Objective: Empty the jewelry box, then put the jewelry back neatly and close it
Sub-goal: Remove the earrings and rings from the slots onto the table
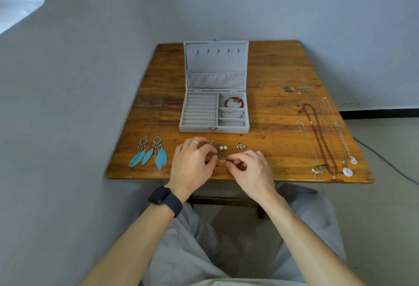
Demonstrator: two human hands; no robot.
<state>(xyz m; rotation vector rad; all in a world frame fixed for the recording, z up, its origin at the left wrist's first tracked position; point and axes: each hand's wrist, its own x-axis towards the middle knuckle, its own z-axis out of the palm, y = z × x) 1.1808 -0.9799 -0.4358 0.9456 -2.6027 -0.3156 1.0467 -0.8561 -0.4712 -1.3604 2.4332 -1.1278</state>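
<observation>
The grey jewelry box stands open mid-table, lid upright. A red bead bracelet and silver bangles lie in its right compartments, and a small ring sits in the ring rolls. In front of the box lie pearl studs, tiny stud earrings and a small metal pair. My left hand rests on the table with curled fingers over small earrings; what it holds is hidden. My right hand pinches thumb and forefinger beside the tiny studs.
Two blue feather earrings lie at the left front of the wooden table. Several necklaces, one of dark red beads and one with a white disc pendant, stretch along the right side. A wall lies behind.
</observation>
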